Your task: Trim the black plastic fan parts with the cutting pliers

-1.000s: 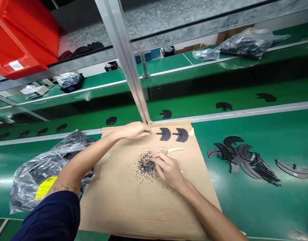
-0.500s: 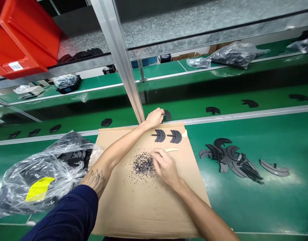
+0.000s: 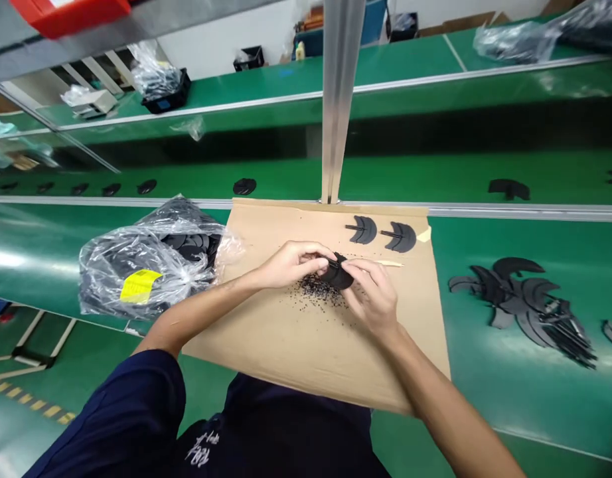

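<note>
My left hand (image 3: pixel 292 262) and my right hand (image 3: pixel 370 295) meet over a brown cardboard sheet (image 3: pixel 286 338) and both pinch one black curved plastic part (image 3: pixel 338 273). Under them lies a heap of small black trimmings (image 3: pixel 316 289). A pale-handled tool (image 3: pixel 388 263) rests just beyond my right hand; whether the fingers touch it I cannot tell. Two more black curved parts (image 3: pixel 383 233) lie side by side at the sheet's far edge.
A clear plastic bag of black parts with a yellow label (image 3: pixel 147 262) sits left of the sheet. A loose pile of black parts (image 3: pixel 522 299) lies on the green bench at right. A metal upright (image 3: pixel 338 99) rises behind the sheet. Black parts (image 3: pixel 243 186) ride the green belt beyond.
My left hand has come back from the belt edge with a black part to the middle of the sheet. My right hand has risen from the trimmings to grip it. The camera has tilted down.
</note>
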`<action>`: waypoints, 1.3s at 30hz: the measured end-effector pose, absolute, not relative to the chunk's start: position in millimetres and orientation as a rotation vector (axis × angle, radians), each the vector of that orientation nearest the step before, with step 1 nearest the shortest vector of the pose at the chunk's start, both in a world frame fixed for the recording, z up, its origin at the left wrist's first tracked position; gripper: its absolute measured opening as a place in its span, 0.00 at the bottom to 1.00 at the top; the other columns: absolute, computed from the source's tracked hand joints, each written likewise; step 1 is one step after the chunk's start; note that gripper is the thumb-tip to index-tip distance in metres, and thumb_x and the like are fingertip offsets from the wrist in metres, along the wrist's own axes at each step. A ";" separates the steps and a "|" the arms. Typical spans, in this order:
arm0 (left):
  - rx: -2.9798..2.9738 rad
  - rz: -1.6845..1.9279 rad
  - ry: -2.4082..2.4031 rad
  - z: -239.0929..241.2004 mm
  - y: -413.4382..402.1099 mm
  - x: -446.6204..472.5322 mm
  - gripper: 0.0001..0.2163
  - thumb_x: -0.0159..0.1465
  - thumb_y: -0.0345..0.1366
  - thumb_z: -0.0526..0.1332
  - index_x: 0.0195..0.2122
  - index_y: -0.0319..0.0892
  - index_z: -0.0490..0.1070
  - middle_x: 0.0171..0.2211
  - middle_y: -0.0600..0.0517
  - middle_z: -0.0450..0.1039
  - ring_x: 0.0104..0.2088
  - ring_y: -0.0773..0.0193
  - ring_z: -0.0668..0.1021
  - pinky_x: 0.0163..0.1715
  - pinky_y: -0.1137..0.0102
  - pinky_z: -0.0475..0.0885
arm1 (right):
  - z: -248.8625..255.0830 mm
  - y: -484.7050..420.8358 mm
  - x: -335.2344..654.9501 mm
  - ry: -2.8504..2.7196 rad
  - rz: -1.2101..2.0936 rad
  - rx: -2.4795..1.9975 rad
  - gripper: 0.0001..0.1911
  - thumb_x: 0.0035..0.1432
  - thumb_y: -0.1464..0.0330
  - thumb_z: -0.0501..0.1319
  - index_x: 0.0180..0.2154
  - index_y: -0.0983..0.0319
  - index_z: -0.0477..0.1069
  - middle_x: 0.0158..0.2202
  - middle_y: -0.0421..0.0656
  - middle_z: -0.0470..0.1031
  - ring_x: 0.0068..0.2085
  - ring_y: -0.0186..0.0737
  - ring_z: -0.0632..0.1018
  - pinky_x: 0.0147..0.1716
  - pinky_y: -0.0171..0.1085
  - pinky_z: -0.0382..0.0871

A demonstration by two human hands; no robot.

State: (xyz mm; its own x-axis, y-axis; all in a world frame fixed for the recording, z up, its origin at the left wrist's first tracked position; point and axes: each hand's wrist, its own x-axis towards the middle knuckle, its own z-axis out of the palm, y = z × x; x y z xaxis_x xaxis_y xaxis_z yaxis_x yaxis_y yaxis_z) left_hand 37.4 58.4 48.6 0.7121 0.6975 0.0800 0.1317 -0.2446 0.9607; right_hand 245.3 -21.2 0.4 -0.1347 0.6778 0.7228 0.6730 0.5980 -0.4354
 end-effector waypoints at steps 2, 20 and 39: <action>1.692 0.588 0.653 42.8 52.0 29.5 0.12 0.70 0.38 0.60 0.48 0.38 0.77 0.37 0.48 0.80 0.36 0.67 0.80 0.41 0.69 0.78 | -0.4 -24.7 240.3 -1.835 0.014 -1.072 0.20 0.62 0.77 0.60 0.54 0.55 0.74 0.44 0.47 0.80 0.44 0.46 0.81 0.40 0.47 0.79; 1.686 0.617 0.675 26.9 22.4 18.5 0.13 0.71 0.36 0.58 0.53 0.40 0.74 0.39 0.47 0.82 0.35 0.66 0.83 0.39 0.71 0.78 | 6.5 -30.2 229.2 -1.818 0.460 -1.065 0.18 0.64 0.70 0.63 0.55 0.57 0.75 0.42 0.47 0.82 0.37 0.44 0.82 0.39 0.43 0.79; 2.244 -0.516 1.953 77.6 103.6 -197.0 0.10 0.55 0.27 0.68 0.38 0.43 0.76 0.41 0.48 0.80 0.47 0.51 0.80 0.49 0.67 0.72 | -2.4 -19.3 227.5 -1.377 0.952 -1.365 0.18 0.59 0.50 0.67 0.38 0.58 0.80 0.32 0.42 0.80 0.32 0.42 0.79 0.31 0.39 0.77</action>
State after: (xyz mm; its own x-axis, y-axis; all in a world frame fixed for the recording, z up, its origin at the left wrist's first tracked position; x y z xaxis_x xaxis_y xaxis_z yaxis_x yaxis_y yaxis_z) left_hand -197.0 103.6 77.6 0.1083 0.9370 -0.3321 0.9788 -0.1589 -0.1293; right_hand 227.5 -19.3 -2.4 0.0654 0.9932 0.0968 0.2607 0.0766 -0.9624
